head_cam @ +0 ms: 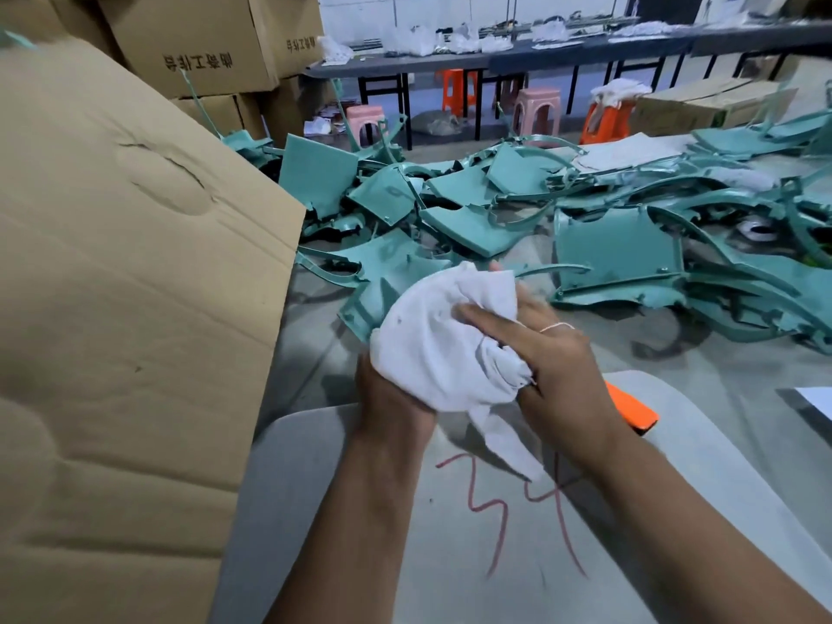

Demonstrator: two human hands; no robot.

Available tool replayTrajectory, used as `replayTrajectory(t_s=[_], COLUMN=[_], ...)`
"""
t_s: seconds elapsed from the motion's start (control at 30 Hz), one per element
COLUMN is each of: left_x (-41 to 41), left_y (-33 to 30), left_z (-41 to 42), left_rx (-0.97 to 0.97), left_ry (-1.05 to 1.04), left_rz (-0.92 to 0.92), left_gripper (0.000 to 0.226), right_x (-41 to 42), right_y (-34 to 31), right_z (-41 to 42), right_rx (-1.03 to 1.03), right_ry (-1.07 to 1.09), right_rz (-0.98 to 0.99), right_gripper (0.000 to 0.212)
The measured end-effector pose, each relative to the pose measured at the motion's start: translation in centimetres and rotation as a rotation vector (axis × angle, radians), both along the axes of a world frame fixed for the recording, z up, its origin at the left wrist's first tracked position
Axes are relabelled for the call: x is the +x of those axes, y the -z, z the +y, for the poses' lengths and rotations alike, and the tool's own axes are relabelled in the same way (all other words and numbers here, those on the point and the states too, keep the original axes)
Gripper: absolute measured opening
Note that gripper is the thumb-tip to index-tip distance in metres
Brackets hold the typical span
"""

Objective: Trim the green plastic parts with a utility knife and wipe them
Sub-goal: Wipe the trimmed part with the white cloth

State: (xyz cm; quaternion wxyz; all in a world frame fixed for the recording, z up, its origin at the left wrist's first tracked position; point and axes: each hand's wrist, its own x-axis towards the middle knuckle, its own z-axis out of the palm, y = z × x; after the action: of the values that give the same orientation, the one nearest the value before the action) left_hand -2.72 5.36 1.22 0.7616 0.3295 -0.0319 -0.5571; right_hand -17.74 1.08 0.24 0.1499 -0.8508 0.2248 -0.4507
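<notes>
Crowding the left of the head view, a tall brown cardboard box [126,308] stands beside both hands, where the left hand [391,398] cups a bunched white cloth [445,340] from below, the right hand [553,367] pinches it from above, and the held green plastic part [373,299] pokes out beyond the fingers, an orange-handled utility knife [632,409] lying just behind the right wrist.

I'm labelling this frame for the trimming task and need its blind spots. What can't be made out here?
Head view:
- Green part being wiped: mostly behind the cloth.
- Left hand: fingers hidden under the cloth.
- Orange tool: mostly behind the right hand; blade unseen.
- Box: cut off by the left edge.
</notes>
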Motion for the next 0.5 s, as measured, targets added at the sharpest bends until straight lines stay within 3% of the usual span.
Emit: replayTrajectory(t_s=[0.1,0.27,0.37,0.5], left_x=[2.2,4.7,5.6,4.3], left_y=[-0.7,-1.1,-1.1,-1.9], left_z=[0.2,1.6,2.2,2.2], left_rx=[-0.002,-0.071,-0.141,-0.191], left_ry=[0.045,0.056,0.046,-0.048], left_rz=[0.013,-0.030,-0.005,0.047], left_gripper=[0.024,0.050,0.051,0.049], right_x=[-0.7,-3.3,-5.3,-5.0], right_y=[-0.2,-0.4,-0.5,-1.2], right_z=[-1.0,-3.1,-4.1,-3.0], right_rx=[-0.029,-0.016,0.083,0.058], right_ry=[0.145,0.447,0.606,0.700], right_rz=[-0.086,-0.207,-0.293,-0.336], right_gripper=[0.071,0.062,0.055,0.047])
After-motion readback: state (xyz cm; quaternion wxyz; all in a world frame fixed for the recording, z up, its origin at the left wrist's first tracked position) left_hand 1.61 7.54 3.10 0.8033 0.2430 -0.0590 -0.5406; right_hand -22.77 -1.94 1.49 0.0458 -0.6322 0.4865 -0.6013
